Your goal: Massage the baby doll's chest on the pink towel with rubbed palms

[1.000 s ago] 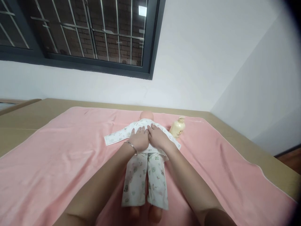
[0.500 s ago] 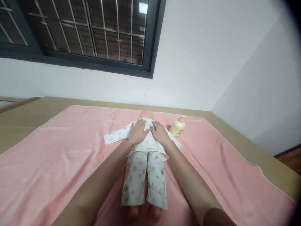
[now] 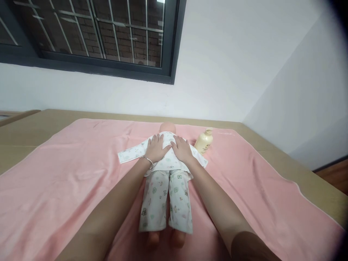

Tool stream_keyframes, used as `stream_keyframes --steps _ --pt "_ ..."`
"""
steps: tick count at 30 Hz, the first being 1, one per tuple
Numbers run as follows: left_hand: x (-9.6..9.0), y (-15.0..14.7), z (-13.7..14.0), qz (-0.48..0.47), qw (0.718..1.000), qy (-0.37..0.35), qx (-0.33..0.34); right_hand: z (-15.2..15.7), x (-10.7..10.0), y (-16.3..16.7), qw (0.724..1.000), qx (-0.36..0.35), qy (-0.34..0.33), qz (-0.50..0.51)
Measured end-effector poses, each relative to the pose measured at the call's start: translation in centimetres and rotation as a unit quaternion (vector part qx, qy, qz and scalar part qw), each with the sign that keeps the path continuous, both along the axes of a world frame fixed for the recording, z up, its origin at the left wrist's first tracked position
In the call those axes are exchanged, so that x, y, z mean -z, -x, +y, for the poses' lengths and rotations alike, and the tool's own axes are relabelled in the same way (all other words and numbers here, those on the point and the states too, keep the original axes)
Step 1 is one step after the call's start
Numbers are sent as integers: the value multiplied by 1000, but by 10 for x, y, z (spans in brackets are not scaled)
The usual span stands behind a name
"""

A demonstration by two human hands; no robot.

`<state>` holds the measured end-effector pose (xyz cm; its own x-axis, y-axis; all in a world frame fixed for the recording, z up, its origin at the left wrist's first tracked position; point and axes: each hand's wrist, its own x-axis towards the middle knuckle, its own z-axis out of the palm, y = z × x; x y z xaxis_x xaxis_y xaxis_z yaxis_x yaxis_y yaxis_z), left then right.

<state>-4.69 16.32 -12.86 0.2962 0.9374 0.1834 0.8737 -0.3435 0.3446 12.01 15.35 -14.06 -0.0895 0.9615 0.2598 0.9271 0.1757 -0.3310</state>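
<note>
A baby doll (image 3: 170, 165) in white printed pyjamas lies on a pink blanket (image 3: 81, 174), its bald head away from me and its feet toward me. The head shows no face from here. My left hand (image 3: 157, 148) rests flat on the left side of the doll's upper back, fingers stretched out; a silver bangle is on that wrist. Mirroring it, my right hand (image 3: 182, 149) lies flat on the right side of the back. The thumbs point inward, close together. Neither hand grips anything.
Just right of the doll, a pale yellow pump bottle (image 3: 203, 141) stands tilted on the blanket, near the doll's sleeve. Under the blanket is a tan surface (image 3: 274, 154) that meets a white wall. A dark-framed window (image 3: 108, 69) with bars is above.
My hands have slid slightly outward over the doll's upper back, a bit farther apart at the fingers. The whole view has shifted a little; the doll and bottle keep their places.
</note>
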Motion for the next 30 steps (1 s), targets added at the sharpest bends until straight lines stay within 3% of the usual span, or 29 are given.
stream_keyframes --steps 10,17,21,25,30 --pt "6 2 3 -15 1000 9 0 -2 -1 2 1000 12 6 -2" --pt "-5 6 0 -15 999 25 17 -4 -9 3 1000 12 15 15" --pt "-14 9 3 -44 998 32 20 -12 -22 9 998 26 -39 42" --pt "-23 14 9 -119 993 -4 4 -21 -27 20 991 -30 -123 43" --pt "-37 19 7 -163 987 3 11 -22 -21 27 990 -132 -50 26"
